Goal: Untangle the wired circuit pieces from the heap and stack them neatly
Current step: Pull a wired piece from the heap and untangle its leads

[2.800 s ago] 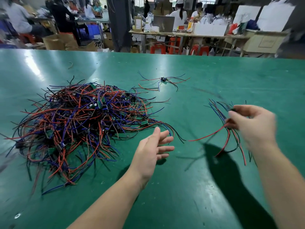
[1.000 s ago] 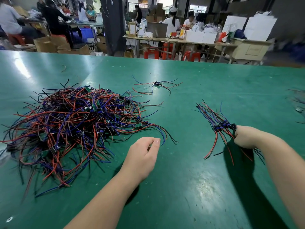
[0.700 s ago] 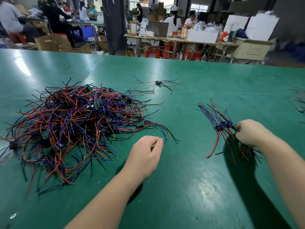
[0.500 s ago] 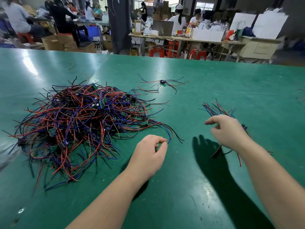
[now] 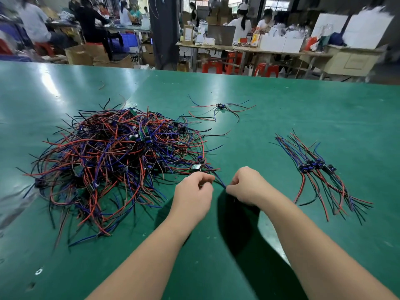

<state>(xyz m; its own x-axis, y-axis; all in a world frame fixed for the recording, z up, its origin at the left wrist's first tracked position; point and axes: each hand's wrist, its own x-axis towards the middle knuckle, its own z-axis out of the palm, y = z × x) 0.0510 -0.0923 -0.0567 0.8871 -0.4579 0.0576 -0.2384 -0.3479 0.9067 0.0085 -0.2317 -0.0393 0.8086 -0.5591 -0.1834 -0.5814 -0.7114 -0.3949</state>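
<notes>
At the heap's near-right edge, head view: we've got both hands on the next piece. Left hand [image 5: 192, 191] has its fingers curled, with thumb and forefinger closed on what looks like a blue wire [image 5: 219, 182] coming off the heap [image 5: 112, 161]. Right hand [image 5: 246, 185] pinches that wire's near end, fingers curled tight. A small board [image 5: 195, 167] sits just beyond the left knuckles. It's probably this wire's board, but we can't confirm. The stack [image 5: 316, 167] lies well to the right on the counter [image 5: 303, 109], boards bunched, wires fanned both ways, nothing touching it. One stray piece [image 5: 220, 106] sits alone past the heap.

Doing it well, our take: left pins the neighbours, right draws slowly along the wire's run, low to the counter. If the heap drags, stop and free the crossing wire, no yanking. Grab the board before lifting.

Versus half a second ago: right hand was over the stack with fingers apart, and now it's beside the left, clamped on the wire. Left has edged forward to the heap. Heap and stray piece look unmoved.
</notes>
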